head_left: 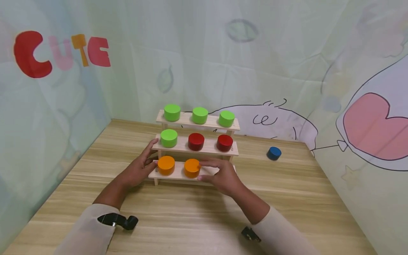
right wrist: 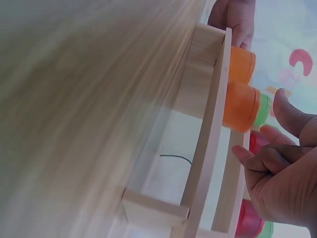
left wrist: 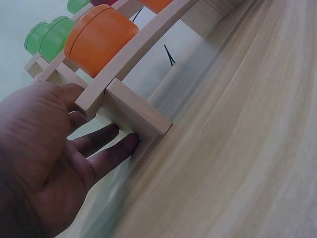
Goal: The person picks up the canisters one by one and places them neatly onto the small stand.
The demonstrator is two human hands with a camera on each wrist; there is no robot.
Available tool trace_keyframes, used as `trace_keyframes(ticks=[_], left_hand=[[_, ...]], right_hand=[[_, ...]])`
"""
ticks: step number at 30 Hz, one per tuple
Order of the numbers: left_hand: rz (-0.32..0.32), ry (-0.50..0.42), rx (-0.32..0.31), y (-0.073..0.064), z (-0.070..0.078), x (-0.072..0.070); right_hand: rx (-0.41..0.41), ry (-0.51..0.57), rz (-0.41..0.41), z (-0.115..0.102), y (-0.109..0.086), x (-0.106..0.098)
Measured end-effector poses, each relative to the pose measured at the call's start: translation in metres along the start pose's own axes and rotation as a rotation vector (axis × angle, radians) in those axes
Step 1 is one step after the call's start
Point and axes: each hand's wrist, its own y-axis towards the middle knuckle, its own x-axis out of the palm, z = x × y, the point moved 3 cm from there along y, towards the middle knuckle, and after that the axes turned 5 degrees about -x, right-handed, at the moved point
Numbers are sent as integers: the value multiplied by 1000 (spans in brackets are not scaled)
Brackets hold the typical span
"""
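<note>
A three-tier wooden rack (head_left: 210, 148) stands on the table, bearing round two-part blocks. Green blocks, one of them the left green block (head_left: 172, 112), fill the top tier. On the middle tier sit another green block (head_left: 169, 138) and two red blocks, including the middle red block (head_left: 196, 141). The bottom tier bears a left orange block (head_left: 166, 165) and a second orange block (head_left: 192, 168). My left hand (head_left: 140, 168) is against the rack's left end, its fingers extended beside the end leg (left wrist: 136, 106). My right hand (head_left: 223, 176) is beside the second orange block, thumb and fingers spread apart.
A blue round block (head_left: 274, 153) lies on the wooden table (head_left: 178, 219), right of the rack. Printed curtains (head_left: 134, 53) hang behind and at both sides. Black clips sit at the cuffs, such as the left black clip (head_left: 118, 221).
</note>
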Motion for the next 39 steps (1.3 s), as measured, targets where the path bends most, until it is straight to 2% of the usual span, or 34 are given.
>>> trace_keyframes(ticks=[15, 22, 30, 39], left_hand=[[3, 13, -16, -1, -1, -1], [-5, 5, 22, -1, -2, -1], [-5, 3, 15, 0, -1, 0], [-7, 2, 19, -1, 1, -2]], right_hand=[[101, -16, 28, 21, -26, -40], [98, -2, 39, 33, -37, -58], [128, -2, 98, 47, -45, -78], [246, -61, 222, 70, -44, -103]])
